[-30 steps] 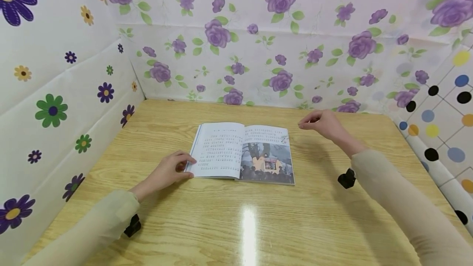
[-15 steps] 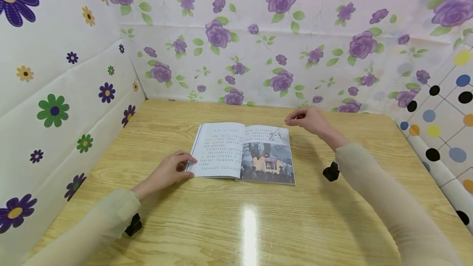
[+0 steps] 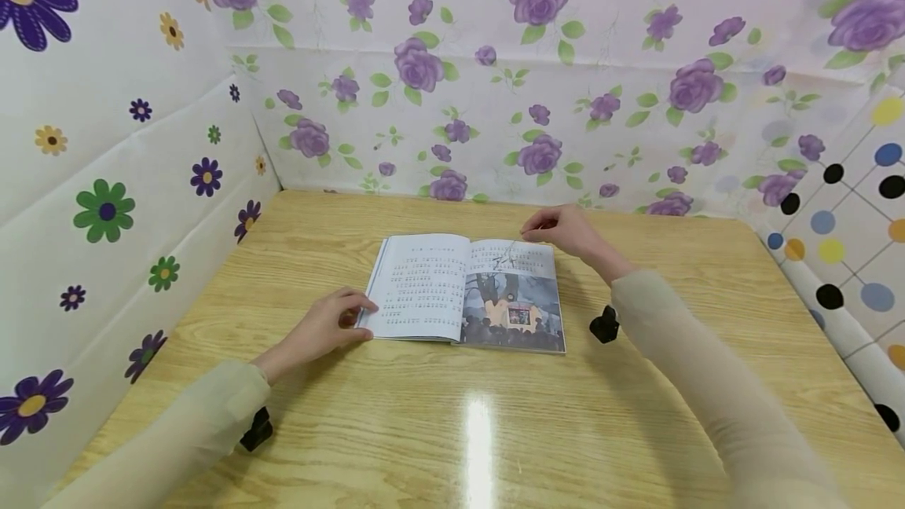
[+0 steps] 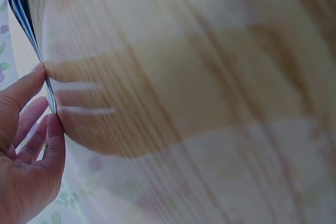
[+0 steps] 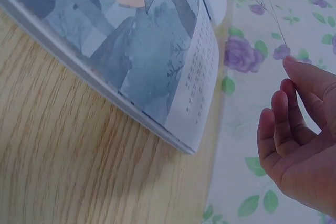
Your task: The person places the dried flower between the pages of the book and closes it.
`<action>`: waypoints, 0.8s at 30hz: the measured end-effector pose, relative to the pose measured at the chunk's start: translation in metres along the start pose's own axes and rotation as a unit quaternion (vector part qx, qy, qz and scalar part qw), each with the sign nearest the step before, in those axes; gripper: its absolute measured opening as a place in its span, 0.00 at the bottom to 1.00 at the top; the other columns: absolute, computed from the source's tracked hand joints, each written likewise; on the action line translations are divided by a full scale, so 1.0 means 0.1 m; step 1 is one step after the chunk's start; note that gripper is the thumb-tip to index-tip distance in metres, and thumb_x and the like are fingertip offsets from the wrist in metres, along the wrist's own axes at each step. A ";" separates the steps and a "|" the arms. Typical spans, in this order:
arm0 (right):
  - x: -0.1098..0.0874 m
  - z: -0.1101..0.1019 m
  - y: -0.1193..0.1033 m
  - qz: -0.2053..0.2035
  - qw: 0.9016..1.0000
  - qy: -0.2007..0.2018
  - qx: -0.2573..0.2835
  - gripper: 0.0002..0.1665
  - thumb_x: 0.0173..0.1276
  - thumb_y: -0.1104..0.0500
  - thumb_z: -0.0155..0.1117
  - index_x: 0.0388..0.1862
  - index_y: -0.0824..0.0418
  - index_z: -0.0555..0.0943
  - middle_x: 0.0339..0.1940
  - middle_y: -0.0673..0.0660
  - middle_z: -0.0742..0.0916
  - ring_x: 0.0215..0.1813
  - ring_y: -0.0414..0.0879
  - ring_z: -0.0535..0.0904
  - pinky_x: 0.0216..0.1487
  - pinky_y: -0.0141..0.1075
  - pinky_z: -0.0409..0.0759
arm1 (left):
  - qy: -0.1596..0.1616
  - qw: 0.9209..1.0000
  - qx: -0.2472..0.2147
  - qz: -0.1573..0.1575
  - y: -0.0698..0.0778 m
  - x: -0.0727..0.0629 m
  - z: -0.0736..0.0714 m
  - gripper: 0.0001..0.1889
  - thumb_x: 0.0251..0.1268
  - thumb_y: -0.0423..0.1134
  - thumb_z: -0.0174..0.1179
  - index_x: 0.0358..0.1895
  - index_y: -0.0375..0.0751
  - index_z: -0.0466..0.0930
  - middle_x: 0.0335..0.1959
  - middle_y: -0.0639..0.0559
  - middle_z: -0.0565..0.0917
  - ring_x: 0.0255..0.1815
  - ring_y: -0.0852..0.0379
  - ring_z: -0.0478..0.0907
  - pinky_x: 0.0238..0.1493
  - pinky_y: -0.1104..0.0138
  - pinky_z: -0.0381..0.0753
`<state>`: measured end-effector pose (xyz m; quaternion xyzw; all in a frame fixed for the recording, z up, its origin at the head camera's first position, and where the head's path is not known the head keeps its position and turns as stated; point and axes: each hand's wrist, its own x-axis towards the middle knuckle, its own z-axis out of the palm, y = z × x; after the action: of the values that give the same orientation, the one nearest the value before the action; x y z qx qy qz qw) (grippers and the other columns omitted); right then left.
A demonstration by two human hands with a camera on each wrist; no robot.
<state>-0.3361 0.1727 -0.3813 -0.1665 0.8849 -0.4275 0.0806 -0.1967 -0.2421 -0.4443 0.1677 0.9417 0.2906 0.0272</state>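
An open book [image 3: 424,289] lies on the wooden table, with text on its left page and a dusky picture on the right one. My left hand [image 3: 328,328] holds the book's left edge near the front corner; in the left wrist view, the fingers [image 4: 23,90] grip the stacked page edges. Above the top of the right page, my right hand [image 3: 562,230] pinches a thin, branching dried sprig [image 3: 505,261], which hangs over the text. The right wrist view shows the sprig's fine stem [image 5: 274,14] rising from the thumb and fingertip of the right hand [image 5: 299,124].
The wooden table [image 3: 396,415] extends around the book and reflects a bright light in front. A rose-patterned cloth [image 3: 467,100] hangs behind it, with a flowered cloth [image 3: 163,203] on the left and a dotted one [image 3: 841,258] on the right.
My right hand has moved left with the sprig, from beyond the book's right edge to above the right page. The left hand and the book have stayed in place.
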 end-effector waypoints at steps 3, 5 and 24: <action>0.04 0.06 0.00 0.002 1.000 -0.001 0.001 0.11 0.67 0.53 0.69 0.44 0.57 0.86 0.40 0.56 0.88 0.47 0.63 0.81 0.48 0.50 0.79 | -0.001 1.000 -0.001 0.002 0.00 0.00 0.00 0.19 0.55 0.37 0.73 0.52 0.42 0.83 0.55 0.42 0.79 0.47 0.52 0.77 0.50 0.57 0.82; 0.07 0.11 -0.01 0.001 1.000 0.000 0.002 0.11 0.66 0.53 0.69 0.43 0.57 0.87 0.41 0.56 0.88 0.46 0.62 0.81 0.48 0.50 0.79 | -0.002 1.000 -0.003 0.000 0.00 0.00 0.00 0.19 0.56 0.37 0.72 0.52 0.42 0.83 0.55 0.41 0.79 0.47 0.51 0.77 0.51 0.57 0.82; 0.17 0.45 -0.02 0.038 0.999 0.009 0.007 0.09 0.67 0.56 0.68 0.41 0.60 0.87 0.39 0.57 0.88 0.41 0.56 0.80 0.43 0.44 0.81 | -0.001 1.000 -0.008 0.000 0.01 -0.01 -0.01 0.19 0.56 0.37 0.72 0.52 0.41 0.83 0.56 0.42 0.79 0.47 0.52 0.76 0.52 0.56 0.81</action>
<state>-0.3388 0.1327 -0.4073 -0.1280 0.8885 -0.4314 0.0899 -0.1954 -0.2426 -0.4431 0.1676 0.9394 0.2976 0.0293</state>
